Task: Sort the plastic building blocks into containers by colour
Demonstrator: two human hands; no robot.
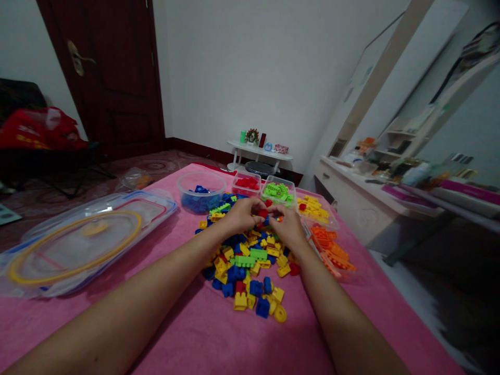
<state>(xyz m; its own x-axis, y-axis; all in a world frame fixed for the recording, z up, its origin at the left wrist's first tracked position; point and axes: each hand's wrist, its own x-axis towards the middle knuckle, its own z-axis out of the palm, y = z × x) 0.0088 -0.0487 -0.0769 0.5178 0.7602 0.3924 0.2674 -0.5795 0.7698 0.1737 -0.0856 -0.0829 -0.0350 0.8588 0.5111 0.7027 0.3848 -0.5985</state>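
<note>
Over the far part of a mixed pile of building bricks (242,260), my left hand (244,214) is closed, its fingertips on a red building brick (263,213). My right hand (288,224) is curled close beside it, thumb and fingers bent inward near the same red brick. What the right fingertips pinch is too small to make out. The pile holds yellow, blue, green and red bricks. Beneath both hands it is partly hidden. A yellow ring-shaped piece (280,313) lies at its near edge.
Behind the pile stand a round tub of blue bricks (201,179), a box of red bricks (233,185) and a box of green bricks (294,186). Yellow bricks (314,208) and orange pieces (332,245) sit in containers at right. Stacked clear lids (89,242) lie left on the pink cloth (195,333).
</note>
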